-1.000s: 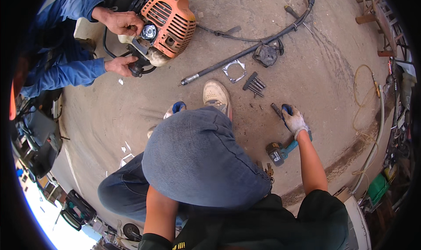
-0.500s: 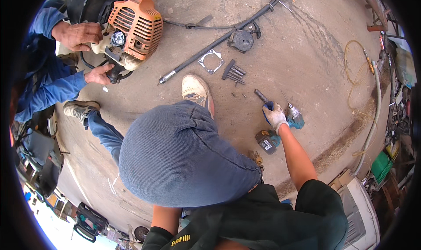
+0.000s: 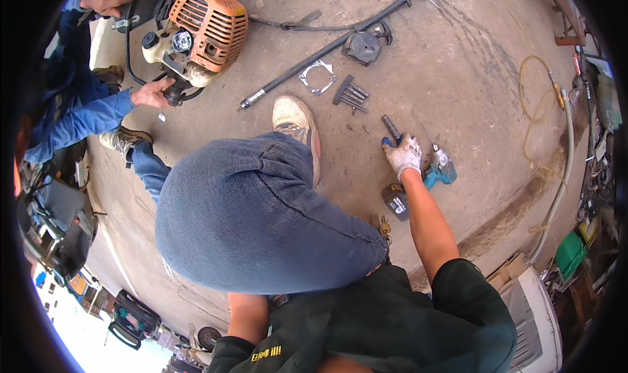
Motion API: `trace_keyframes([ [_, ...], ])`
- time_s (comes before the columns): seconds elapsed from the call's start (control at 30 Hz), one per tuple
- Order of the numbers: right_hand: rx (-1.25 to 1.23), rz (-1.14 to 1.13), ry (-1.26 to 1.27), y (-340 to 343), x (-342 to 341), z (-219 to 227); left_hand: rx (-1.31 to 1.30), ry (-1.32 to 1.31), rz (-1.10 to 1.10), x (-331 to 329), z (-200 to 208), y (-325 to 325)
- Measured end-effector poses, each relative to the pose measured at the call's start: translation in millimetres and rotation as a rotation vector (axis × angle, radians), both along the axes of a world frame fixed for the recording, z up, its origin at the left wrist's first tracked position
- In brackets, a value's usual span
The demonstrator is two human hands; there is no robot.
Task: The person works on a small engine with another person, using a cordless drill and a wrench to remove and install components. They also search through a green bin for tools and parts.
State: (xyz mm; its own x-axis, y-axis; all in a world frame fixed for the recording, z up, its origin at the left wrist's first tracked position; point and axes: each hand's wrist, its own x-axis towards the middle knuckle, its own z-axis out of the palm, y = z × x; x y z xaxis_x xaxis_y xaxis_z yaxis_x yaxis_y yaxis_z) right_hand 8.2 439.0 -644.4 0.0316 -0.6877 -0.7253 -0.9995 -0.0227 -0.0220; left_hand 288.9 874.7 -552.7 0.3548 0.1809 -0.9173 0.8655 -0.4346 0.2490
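My right hand, in a white glove with blue-coated fingertips, reaches low over the floor. Its fingers close around the near end of a short dark cylindrical piece. Just right of the glove lies a teal cordless driver with a thin bit; its black battery shows left of my forearm. A dark set of hex keys in a holder and a flat metal gasket lie farther off. My left hand is hidden behind my raised knee; only part of that arm shows.
At the upper left, a co-worker's hands are by an engine with an orange slotted cover. A long dark shaft and a black housing lie beyond my shoe. A hose runs along the right.
My right hand has shifted slightly left at the cylindrical piece. The co-worker's upper hand has left the engine's cap and moved up; my view has tilted a little.
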Motion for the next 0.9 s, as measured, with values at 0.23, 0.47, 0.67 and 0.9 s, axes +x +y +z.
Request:
trace_keyframes([
  [0.23, -0.047, 0.044, -0.018, 6.2, -11.0, -14.9, -0.107, -0.117, -0.146, 40.6, -35.7, -40.8],
  [0.47, 0.002, -0.278, -0.272, -8.2, -27.8, 16.8, -0.171, -0.511, -0.458, 126.9, -48.0, -128.8],
  [0.67, -0.634, 0.228, 0.08, -36.7, -80.3, 35.3, -0.159, -0.521, -0.771, 133.1, -55.9, -208.3],
  [0.9, -0.185, 0.415, 0.186, -59.1, -83.1, 4.9, -0.149, -0.563, -0.993, 137.8, -35.2, -237.5],
])
